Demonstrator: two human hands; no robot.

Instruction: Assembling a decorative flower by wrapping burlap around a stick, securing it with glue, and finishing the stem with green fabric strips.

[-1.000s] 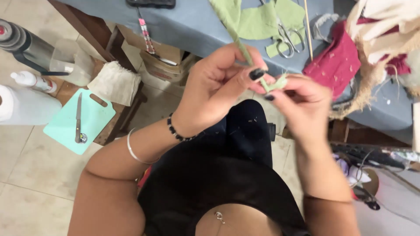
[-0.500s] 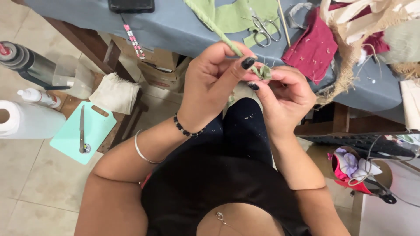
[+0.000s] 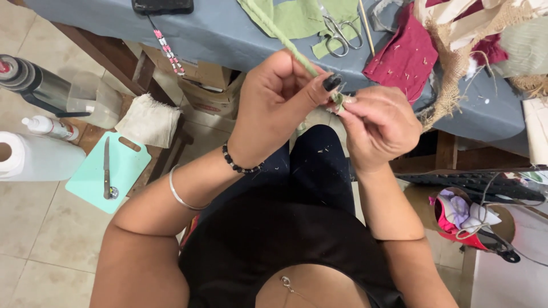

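Note:
Both hands meet just in front of the table edge, over my lap. My left hand [image 3: 282,100] pinches a twisted strip of light green fabric [image 3: 285,40] that runs up onto the blue-grey table [image 3: 211,34]. My right hand [image 3: 379,125] grips the strip's small folded end [image 3: 339,100] between thumb and fingertips, touching the left thumb. The strip joins a larger piece of green cloth [image 3: 297,17] lying flat on the table.
Scissors [image 3: 337,31] and a thin wooden stick [image 3: 366,25] lie on the green cloth. Dark red fabric [image 3: 402,54] and burlap [image 3: 456,63] pile at the right. At left stand a mint cutting board with knife [image 3: 107,171], paper roll [image 3: 34,157], bottles and a folded rag [image 3: 148,121].
Both hands have drawn closer together and the right fingers have closed tighter on the strip's end. The view has shifted, so the table sits higher in frame.

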